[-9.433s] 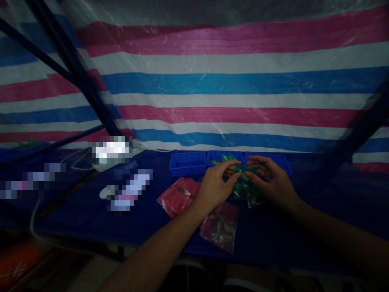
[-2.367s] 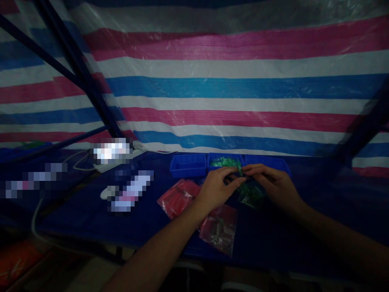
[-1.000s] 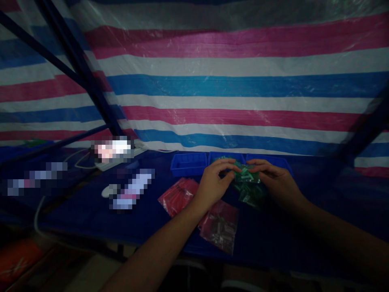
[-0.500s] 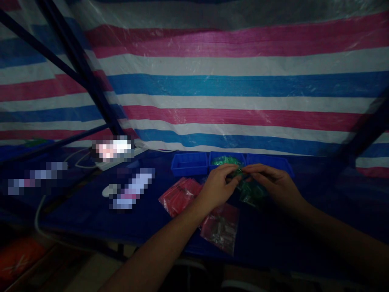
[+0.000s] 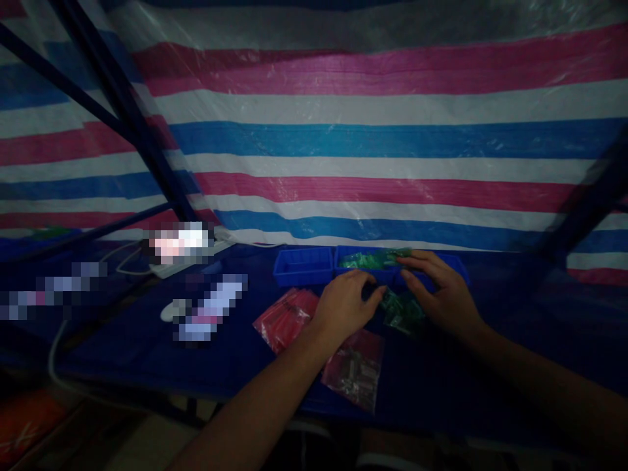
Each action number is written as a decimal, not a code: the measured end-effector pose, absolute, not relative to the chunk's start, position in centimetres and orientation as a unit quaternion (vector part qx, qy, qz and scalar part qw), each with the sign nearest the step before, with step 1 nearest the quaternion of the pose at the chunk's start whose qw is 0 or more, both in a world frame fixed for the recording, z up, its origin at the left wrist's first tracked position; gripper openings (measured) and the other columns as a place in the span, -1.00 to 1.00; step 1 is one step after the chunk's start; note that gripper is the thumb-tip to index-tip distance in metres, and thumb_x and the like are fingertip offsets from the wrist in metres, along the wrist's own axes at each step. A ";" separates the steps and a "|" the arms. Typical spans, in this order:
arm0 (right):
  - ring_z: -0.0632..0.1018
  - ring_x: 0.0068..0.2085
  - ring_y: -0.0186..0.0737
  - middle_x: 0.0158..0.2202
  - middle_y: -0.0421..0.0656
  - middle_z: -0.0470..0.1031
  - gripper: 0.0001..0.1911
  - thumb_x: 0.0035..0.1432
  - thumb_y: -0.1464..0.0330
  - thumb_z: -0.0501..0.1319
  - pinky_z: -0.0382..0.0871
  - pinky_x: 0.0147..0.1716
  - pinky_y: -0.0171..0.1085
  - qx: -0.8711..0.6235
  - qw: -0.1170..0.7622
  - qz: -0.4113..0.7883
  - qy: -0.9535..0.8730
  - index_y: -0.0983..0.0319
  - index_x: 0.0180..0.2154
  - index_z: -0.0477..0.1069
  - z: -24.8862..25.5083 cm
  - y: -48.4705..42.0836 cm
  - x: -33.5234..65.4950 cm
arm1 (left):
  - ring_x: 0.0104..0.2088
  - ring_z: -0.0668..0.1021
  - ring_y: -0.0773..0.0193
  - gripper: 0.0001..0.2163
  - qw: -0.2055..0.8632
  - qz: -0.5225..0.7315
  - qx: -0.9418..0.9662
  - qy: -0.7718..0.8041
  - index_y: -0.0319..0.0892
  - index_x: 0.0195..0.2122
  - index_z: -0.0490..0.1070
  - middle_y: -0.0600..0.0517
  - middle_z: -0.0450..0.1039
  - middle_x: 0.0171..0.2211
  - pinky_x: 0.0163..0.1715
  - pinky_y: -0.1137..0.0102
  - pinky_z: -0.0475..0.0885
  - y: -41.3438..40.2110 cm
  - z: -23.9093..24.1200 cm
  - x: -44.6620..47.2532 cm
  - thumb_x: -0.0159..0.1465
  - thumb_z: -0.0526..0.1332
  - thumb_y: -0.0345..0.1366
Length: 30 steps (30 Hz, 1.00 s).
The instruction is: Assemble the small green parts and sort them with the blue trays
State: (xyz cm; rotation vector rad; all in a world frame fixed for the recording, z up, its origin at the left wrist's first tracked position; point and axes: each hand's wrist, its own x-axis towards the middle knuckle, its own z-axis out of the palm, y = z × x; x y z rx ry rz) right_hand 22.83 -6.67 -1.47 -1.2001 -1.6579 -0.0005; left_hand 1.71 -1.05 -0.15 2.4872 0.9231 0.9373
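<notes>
Since half a second ago the hands have parted: the right hand (image 5: pixel 444 294) has gone forward to the middle blue bin (image 5: pixel 366 268), while the left hand (image 5: pixel 343 307) has sunk to the dark blue table cover (image 5: pixel 147 347). The right hand's fingers (image 5: pixel 417 261) stretch out over the bin's rim, spread loosely, touching or just above a small green packet (image 5: pixel 397 256) at the edge of the green packets in the bin (image 5: pixel 363 260); in this dim light I cannot tell whether they pinch it or have let it go. The left hand rests curled, thumb and fingers near each other, and whether anything is between them is hidden. Between the two hands and just below the right palm lies a heap of green packets (image 5: pixel 402 311). Left of the left wrist sits a stack of red packets (image 5: pixel 284 317), and under the left forearm a loose red bag (image 5: pixel 356 369). An empty-looking blue bin (image 5: pixel 303 265) stands left of the middle one, and the right hand covers most of a third bin (image 5: pixel 454 265). Behind everything hangs a striped tarp (image 5: pixel 373 137).
</notes>
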 end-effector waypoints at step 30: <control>0.42 0.33 0.08 0.29 0.01 0.44 -0.48 0.40 0.32 0.18 0.21 0.37 0.24 -0.470 0.363 -0.070 -0.802 0.12 0.35 0.23 -2.7 -6.1 22.1 | -0.20 0.67 0.07 -0.71 0.132 0.189 0.884 0.406 -0.09 -0.11 0.65 -0.07 0.68 -0.21 -0.18 0.29 0.48 3.1 3.2 -5.7 0.37 0.23 -0.04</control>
